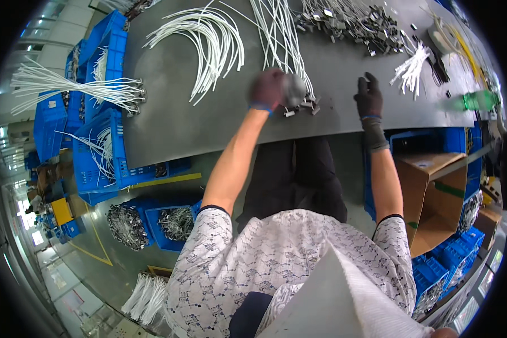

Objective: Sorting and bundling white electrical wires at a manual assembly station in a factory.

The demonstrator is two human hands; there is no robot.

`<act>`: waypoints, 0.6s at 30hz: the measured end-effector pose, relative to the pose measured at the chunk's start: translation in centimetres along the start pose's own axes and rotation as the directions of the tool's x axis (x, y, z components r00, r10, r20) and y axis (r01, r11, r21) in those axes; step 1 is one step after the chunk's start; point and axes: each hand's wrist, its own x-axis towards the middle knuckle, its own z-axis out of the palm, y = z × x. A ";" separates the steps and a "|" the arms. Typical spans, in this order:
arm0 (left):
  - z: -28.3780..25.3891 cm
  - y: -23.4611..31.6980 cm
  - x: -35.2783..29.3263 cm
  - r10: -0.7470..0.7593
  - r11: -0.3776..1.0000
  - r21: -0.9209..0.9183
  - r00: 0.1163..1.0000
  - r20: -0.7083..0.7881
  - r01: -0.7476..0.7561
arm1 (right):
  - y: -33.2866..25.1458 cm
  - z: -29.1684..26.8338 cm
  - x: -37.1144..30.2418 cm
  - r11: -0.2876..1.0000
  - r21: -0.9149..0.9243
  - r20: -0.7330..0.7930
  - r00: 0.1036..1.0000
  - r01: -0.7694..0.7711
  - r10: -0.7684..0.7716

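My left hand (pixel 266 89), in a dark glove and smeared by motion, is closed on a round grey object (pixel 294 90) too blurred to name. Beneath and beside it lies a bundle of white cables (pixel 276 39), whose dark-and-silver connector ends (pixel 302 107) point toward me near the table's front edge. Over the table to the right hovers my right hand (pixel 369 97), also gloved, with fingers apart and nothing in them. A small bunch of short white cables (pixel 412 69) is the nearest thing to its right.
On the grey table (pixel 169 124) lie a curved bundle of white cables (pixel 222 42) and a heap of dark connectors (pixel 343 25). A green bottle (pixel 479 101) lies at the right edge. Blue crates (pixel 96 152) flank the left side; an open cardboard box (pixel 434 197) stands lower right.
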 end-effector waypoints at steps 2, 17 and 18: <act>-2.9 -3.8 2.0 -0.051 0.970 0.223 0.975 -0.215 0.100 | 0.4 0.0 3.9 0.982 -0.190 -0.072 0.997 0.006 -0.020; -6.8 -13.0 11.7 -0.365 0.819 0.494 0.929 0.056 0.292 | 3.4 1.4 13.3 0.835 -0.524 -0.009 0.981 -0.170 0.195; -6.4 -13.0 11.8 -0.357 0.825 0.489 0.932 0.065 0.283 | 5.1 1.1 13.2 0.833 -0.500 0.008 0.961 -0.235 0.276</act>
